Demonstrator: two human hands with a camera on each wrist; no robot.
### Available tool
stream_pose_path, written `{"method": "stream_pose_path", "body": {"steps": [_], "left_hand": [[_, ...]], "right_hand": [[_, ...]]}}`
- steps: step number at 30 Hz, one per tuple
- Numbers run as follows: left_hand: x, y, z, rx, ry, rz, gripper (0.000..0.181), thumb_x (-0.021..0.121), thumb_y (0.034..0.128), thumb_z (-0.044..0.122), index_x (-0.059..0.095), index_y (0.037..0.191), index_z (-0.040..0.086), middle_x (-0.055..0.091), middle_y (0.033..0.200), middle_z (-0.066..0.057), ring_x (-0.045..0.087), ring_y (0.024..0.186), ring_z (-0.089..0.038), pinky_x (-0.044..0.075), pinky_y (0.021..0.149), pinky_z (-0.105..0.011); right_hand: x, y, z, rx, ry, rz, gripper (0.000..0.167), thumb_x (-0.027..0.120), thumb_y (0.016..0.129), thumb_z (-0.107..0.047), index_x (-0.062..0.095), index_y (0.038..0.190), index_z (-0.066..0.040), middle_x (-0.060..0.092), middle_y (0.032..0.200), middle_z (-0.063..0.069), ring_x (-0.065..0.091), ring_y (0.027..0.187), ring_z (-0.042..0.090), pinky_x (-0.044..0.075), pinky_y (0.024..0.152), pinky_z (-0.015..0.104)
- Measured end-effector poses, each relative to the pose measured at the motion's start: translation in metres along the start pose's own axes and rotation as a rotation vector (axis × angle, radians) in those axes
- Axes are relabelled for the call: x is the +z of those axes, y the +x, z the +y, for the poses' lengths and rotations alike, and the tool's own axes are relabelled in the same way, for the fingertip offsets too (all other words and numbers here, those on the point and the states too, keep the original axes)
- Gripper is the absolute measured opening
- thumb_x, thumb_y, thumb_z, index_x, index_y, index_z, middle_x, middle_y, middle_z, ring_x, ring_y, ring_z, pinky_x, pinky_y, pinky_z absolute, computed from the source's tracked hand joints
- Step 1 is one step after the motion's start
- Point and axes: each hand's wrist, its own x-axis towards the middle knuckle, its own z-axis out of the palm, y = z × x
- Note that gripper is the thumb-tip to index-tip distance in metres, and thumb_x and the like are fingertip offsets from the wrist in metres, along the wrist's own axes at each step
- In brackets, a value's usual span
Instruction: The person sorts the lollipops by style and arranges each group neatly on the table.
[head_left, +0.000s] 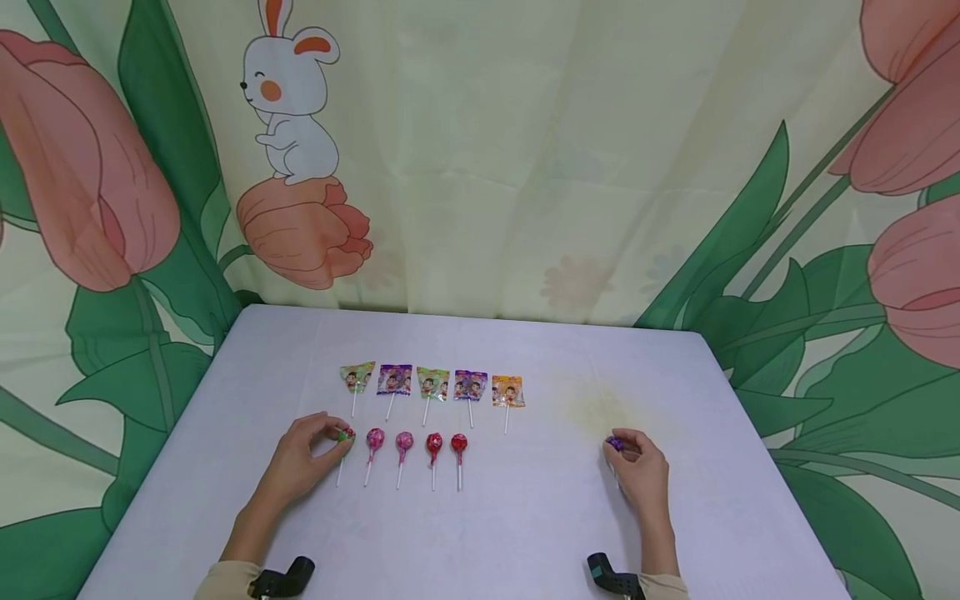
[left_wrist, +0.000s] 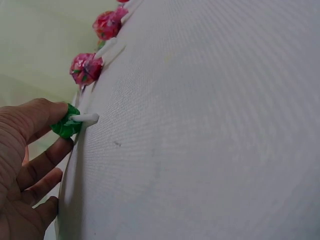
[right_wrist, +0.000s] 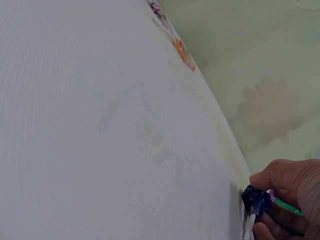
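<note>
My left hand [head_left: 300, 462] pinches a green-wrapped lollipop [left_wrist: 66, 122] by its head, at the left end of the front row; its white stick points toward me. Beside it in that row lie two pink lollipops [head_left: 375, 438] and two red lollipops [head_left: 459, 443]. Off to the right, my right hand [head_left: 643, 475] holds a purple-wrapped lollipop [right_wrist: 258, 199] between thumb and fingers, low over the table. In the right wrist view its white stick hangs down beside the fingers.
Behind the front row lies a row of flat-packed lollipops, with green, purple [head_left: 471, 386] and orange [head_left: 507, 391] wrappers. All rest on a white-covered table [head_left: 540, 533]. A printed curtain [head_left: 495, 167] hangs at the far edge.
</note>
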Motion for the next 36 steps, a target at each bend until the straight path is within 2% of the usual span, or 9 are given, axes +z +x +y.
{"method": "stream_pose_path", "body": {"steps": [17, 25, 36], "left_hand": [[-0.001, 0.0, 0.001, -0.036, -0.008, -0.015, 0.022, 0.078, 0.0888, 0.011, 0.072, 0.109, 0.007, 0.066, 0.099, -0.006, 0.052, 0.122, -0.039, 0.038, 0.108, -0.066], [-0.001, 0.0, 0.0, -0.021, -0.003, -0.007, 0.02, 0.078, 0.0885, 0.01, 0.072, 0.108, 0.008, 0.066, 0.097, -0.004, 0.054, 0.116, -0.036, 0.041, 0.105, -0.065], [-0.001, 0.0, 0.001, -0.027, -0.002, -0.009, 0.02, 0.078, 0.0883, 0.01, 0.072, 0.107, 0.007, 0.067, 0.097, -0.005, 0.054, 0.119, -0.039, 0.038, 0.107, -0.066]], "right_hand": [[0.001, 0.001, 0.001, -0.022, -0.02, -0.002, 0.03, 0.073, 0.092, -0.008, 0.068, 0.12, 0.002, 0.07, 0.116, 0.023, 0.067, 0.103, 0.035, 0.044, 0.073, 0.006], [0.005, -0.001, -0.004, -0.035, 0.012, 0.007, 0.029, 0.074, 0.091, -0.008, 0.069, 0.118, 0.001, 0.07, 0.115, 0.022, 0.068, 0.102, 0.034, 0.046, 0.072, 0.006], [0.014, -0.002, -0.013, -0.036, 0.038, -0.049, 0.031, 0.072, 0.092, -0.009, 0.067, 0.122, 0.0, 0.068, 0.119, 0.021, 0.067, 0.105, 0.033, 0.047, 0.075, 0.008]]}}
